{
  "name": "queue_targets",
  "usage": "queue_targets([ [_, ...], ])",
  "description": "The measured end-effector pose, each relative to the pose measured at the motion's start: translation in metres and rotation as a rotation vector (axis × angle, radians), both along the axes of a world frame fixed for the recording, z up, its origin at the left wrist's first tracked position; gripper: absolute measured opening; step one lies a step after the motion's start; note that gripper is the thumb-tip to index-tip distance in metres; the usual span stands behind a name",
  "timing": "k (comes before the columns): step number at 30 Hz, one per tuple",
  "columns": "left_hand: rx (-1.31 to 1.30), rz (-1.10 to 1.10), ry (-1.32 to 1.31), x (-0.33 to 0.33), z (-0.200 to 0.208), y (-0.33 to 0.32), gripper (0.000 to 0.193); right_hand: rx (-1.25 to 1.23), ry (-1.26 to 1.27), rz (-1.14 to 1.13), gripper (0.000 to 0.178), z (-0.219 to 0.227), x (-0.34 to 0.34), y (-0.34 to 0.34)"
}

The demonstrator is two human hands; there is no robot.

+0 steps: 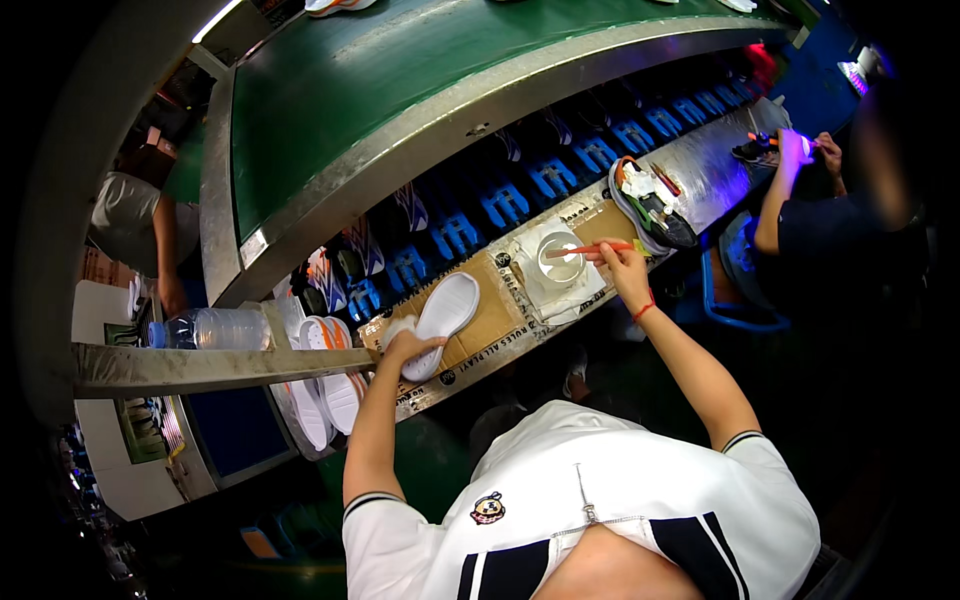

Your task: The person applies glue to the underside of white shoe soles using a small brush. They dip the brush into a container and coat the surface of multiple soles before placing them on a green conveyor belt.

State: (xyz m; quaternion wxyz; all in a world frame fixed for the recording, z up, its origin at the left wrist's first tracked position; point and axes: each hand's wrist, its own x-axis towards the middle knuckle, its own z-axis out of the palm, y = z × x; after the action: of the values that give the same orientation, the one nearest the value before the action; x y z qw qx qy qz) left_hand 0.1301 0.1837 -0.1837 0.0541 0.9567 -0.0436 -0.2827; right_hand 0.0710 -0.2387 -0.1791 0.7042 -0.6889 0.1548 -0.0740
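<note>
My left hand (408, 346) grips the heel end of a white shoe sole (447, 308), which tilts up over brown cardboard (492, 325) on the bench. A bit of white cloth or paper (396, 328) shows beside that hand. Between the fingers of my right hand (625, 270) is a brush (598, 248) with an orange-red handle. Its tip is over a round bowl (549, 268) with whitish contents. The bowl stands on crumpled white paper (537, 292), to the right of the sole.
Behind the bench runs a raised green conveyor (340, 110) with a metal edge. A shoe (650, 210) lies right of the bowl. White soles (340, 400) and a clear bottle (220, 330) are at left. Another person (830, 225) works at far right.
</note>
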Motion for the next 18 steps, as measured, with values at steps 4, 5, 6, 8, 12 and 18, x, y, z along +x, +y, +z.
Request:
queue_targets([
  [4, -0.318, 0.289, 0.022, -0.069, -0.037, 0.041, 0.049, -0.106, -0.006, 0.009, 0.027, -0.013, 0.015, 0.005],
  [5, -0.383, 0.310, 0.018, -0.075, -0.038, 0.044, 0.044, -0.100, 0.002, 0.036, 0.027, -0.018, 0.018, 0.003],
  [6, -0.536, 0.409, 0.083, -0.083, -0.040, 0.046, 0.042, -0.093, 0.011, 0.064, 0.027, -0.022, 0.019, 0.002],
  [8, -0.843, 0.586, 0.238, -0.093, -0.004, 0.017, 0.041, -0.081, 0.023, 0.012, 0.027, -0.025, 0.013, -0.005],
  [12, -1.292, 1.014, 0.315, -0.116, 0.020, 0.009, 0.048, -0.033, 0.073, 0.021, 0.028, -0.027, 0.008, -0.008],
  [18, -1.701, 1.141, 0.450, -0.121, 0.031, -0.002, 0.062, 0.231, 0.344, 0.001, 0.027, 0.006, -0.001, -0.017],
])
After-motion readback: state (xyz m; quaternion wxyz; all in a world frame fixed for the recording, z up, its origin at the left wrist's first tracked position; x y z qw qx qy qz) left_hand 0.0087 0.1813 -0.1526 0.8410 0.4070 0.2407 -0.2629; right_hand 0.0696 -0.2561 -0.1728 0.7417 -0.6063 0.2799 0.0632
